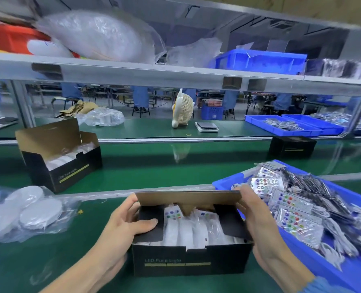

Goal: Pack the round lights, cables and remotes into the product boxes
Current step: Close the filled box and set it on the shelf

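Note:
A black product box [188, 261] stands on the green bench in front of me, filled with bagged white round lights [188, 231] and remotes with coloured buttons [172, 213]. My left hand [124, 223] grips the box's left end, thumb pressing the left side flap inward. My right hand [253, 216] holds the right end and the brown lid flap [188, 197], which leans over the opening. A second open box [59, 159] with lights inside sits on the conveyor at the left. Bagged round lights [31, 210] lie at the far left.
A blue bin [226, 182] at my right holds several bagged remotes [291, 210] and white cables [340, 240]. Another black box [291, 146] sits on the belt far right. A small fan [183, 111], a scale [207, 126] and blue trays [281, 125] stand beyond.

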The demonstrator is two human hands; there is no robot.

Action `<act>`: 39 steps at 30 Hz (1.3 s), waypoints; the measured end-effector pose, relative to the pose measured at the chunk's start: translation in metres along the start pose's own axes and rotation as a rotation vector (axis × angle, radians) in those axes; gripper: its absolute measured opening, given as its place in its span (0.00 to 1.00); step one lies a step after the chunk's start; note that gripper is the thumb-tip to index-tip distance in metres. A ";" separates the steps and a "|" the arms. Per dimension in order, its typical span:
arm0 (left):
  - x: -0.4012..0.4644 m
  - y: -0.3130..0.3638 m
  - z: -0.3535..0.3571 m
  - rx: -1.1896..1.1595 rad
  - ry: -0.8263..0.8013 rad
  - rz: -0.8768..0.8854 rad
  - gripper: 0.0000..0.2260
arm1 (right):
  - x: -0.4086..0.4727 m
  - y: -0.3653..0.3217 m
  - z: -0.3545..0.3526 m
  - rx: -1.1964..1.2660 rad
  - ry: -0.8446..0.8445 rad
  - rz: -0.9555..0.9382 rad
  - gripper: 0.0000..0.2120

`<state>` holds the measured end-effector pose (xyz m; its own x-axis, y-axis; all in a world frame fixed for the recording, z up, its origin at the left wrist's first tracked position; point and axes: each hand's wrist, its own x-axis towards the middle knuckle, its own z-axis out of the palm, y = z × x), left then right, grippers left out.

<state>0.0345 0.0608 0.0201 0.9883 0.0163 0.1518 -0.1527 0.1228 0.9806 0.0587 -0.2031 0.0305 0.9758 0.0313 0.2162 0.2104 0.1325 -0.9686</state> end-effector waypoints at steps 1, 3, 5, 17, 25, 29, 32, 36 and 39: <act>-0.001 -0.001 -0.001 0.021 0.007 0.055 0.20 | -0.001 -0.001 0.000 -0.030 -0.010 -0.060 0.40; -0.001 0.000 -0.001 0.105 0.016 0.185 0.15 | -0.004 -0.004 -0.001 -0.122 -0.071 -0.156 0.28; -0.001 0.001 -0.001 0.206 0.028 0.267 0.14 | -0.008 -0.001 -0.008 -0.193 -0.124 -0.197 0.22; 0.018 0.024 0.018 0.072 -0.020 -0.295 0.15 | -0.010 0.003 0.000 -0.123 -0.088 -0.129 0.30; 0.015 0.033 0.026 0.047 0.049 -0.296 0.12 | -0.012 -0.002 0.004 -0.072 -0.043 -0.115 0.18; 0.013 0.033 0.026 0.073 0.060 -0.289 0.09 | -0.015 -0.004 0.008 -0.093 -0.049 -0.130 0.16; 0.011 0.031 0.023 0.092 0.063 -0.325 0.08 | -0.019 -0.014 0.010 -0.280 0.193 -0.515 0.08; 0.003 0.032 0.021 0.072 0.159 -0.330 0.02 | -0.032 -0.027 0.022 -0.928 -0.075 -1.180 0.02; 0.003 0.028 0.008 -0.069 0.148 -0.232 0.11 | -0.021 -0.035 0.057 -1.377 -0.397 -0.640 0.07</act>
<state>0.0336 0.0560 0.0491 0.9872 0.1237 -0.1005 0.0733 0.2071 0.9756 0.0272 -0.1523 0.0664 0.6762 0.6042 0.4215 0.6738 -0.7386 -0.0223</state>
